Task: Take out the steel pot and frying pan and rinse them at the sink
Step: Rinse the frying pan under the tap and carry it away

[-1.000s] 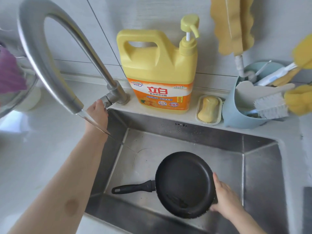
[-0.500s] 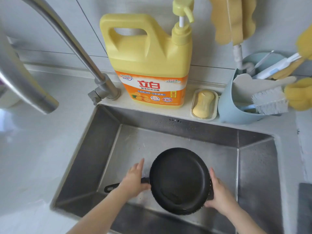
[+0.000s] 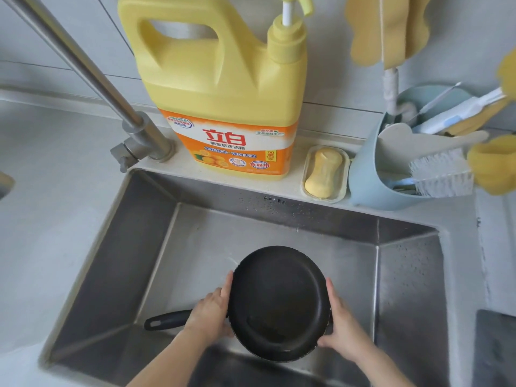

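Frying pan (image 3: 279, 303) sits gripped at its rim between left hand (image 3: 209, 314) and right hand (image 3: 342, 325) over the sink (image 3: 405, 275); rinsing it needs water flowing.

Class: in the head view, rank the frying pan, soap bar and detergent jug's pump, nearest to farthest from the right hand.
From the right hand:
1. Frying pan, held in the sink, touching that hand.
2. Soap bar, in its dish on the ledge behind.
3. Pump, atop the detergent jug, at the wall.
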The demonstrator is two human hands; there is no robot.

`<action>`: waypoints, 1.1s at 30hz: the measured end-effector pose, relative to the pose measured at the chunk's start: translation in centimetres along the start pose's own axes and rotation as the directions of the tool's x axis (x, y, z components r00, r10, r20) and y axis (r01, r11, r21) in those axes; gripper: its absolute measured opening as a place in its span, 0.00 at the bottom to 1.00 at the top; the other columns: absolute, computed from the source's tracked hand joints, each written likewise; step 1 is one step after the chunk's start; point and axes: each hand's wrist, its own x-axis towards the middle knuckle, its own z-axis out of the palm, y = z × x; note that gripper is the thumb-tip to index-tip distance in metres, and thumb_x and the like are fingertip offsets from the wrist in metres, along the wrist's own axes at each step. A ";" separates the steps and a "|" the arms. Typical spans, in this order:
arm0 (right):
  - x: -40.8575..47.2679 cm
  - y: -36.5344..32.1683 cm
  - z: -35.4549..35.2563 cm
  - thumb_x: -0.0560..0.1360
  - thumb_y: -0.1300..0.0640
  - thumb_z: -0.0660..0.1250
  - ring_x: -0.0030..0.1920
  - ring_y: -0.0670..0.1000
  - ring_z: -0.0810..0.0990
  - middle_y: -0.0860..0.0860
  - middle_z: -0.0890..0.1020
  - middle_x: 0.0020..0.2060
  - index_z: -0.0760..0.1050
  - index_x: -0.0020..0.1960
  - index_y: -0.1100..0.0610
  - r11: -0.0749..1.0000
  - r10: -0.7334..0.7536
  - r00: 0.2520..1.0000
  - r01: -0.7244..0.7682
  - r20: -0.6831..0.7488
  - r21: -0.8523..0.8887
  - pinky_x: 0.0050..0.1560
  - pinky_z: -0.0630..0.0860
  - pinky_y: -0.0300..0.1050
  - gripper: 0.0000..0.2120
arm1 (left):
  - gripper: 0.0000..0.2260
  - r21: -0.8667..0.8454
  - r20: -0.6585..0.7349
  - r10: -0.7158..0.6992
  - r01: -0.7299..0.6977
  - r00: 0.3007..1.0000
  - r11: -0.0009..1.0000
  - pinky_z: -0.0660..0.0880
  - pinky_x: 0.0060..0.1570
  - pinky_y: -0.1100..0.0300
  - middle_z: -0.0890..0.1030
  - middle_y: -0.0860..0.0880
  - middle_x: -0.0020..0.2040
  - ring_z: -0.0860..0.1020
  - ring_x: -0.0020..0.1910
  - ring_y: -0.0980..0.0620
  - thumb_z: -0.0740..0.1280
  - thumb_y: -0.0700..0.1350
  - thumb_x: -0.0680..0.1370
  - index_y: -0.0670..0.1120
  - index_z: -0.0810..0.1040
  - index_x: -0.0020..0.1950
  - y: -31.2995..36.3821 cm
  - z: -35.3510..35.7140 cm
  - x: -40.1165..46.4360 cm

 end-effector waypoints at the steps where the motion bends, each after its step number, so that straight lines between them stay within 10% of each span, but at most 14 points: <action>1: 0.0 -0.1 -0.1 0.63 0.60 0.78 0.68 0.46 0.65 0.42 0.59 0.68 0.25 0.67 0.30 1.000 0.001 1.000 -0.001 0.005 0.010 0.65 0.71 0.41 0.65 | 0.57 -0.022 0.006 0.006 -0.005 1.000 1.000 0.72 0.58 0.56 0.73 0.49 0.62 0.74 0.58 0.48 0.75 0.50 0.70 0.53 0.29 0.77 -0.1 -0.2 -0.1; 7: -1.7 -1.0 -2.0 0.54 0.54 0.80 0.58 0.48 0.76 0.46 0.66 0.67 0.34 0.70 0.25 0.988 -0.004 0.998 -0.007 0.068 0.156 0.56 0.79 0.49 0.67 | 0.59 -0.144 0.064 0.087 -0.077 0.994 0.987 0.73 0.57 0.55 0.78 0.47 0.55 0.77 0.55 0.46 0.78 0.49 0.67 0.63 0.31 0.75 -1.8 -3.8 -1.1; 12: -5.0 -5.0 -4.4 0.58 0.62 0.77 0.41 0.43 0.79 0.49 0.80 0.45 0.41 0.73 0.28 0.958 -0.084 0.990 0.050 0.111 0.281 0.50 0.78 0.39 0.62 | 0.61 -0.256 0.063 0.182 -0.160 0.981 0.953 0.74 0.59 0.55 0.82 0.53 0.54 0.79 0.53 0.50 0.80 0.51 0.64 0.68 0.32 0.74 -2.9 -8.4 -4.2; 25: -13.8 -13.6 -8.6 0.63 0.60 0.80 0.53 0.36 0.78 0.39 0.79 0.55 0.37 0.72 0.27 0.928 -0.317 0.940 0.335 -0.126 0.162 0.59 0.73 0.36 0.62 | 0.59 -0.203 -0.401 0.198 -0.297 0.895 0.933 0.77 0.50 0.53 0.80 0.52 0.45 0.77 0.45 0.51 0.78 0.53 0.60 0.75 0.33 0.69 -1.4 -15.3 -16.7; 29: -17.3 -16.0 -10.5 0.65 0.59 0.80 0.57 0.26 0.71 0.27 0.70 0.61 0.36 0.72 0.27 0.899 -0.412 0.861 0.437 -0.298 0.018 0.55 0.67 0.24 0.61 | 0.59 -0.050 -0.696 0.222 -0.354 0.683 0.934 0.76 0.45 0.54 0.79 0.54 0.47 0.75 0.45 0.51 0.78 0.63 0.62 0.63 0.38 0.78 -0.5 -15.9 -19.5; 33: -20.3 -18.2 -13.1 0.64 0.56 0.80 0.63 0.32 0.65 0.32 0.61 0.67 0.36 0.71 0.29 0.824 -0.550 0.660 0.530 -0.511 -0.203 0.56 0.55 0.15 0.60 | 0.52 0.250 -0.915 0.340 -0.360 0.216 0.899 0.75 0.43 0.54 0.81 0.45 0.48 0.77 0.45 0.46 0.71 0.69 0.67 0.42 0.53 0.79 0.9 -18.2 -21.9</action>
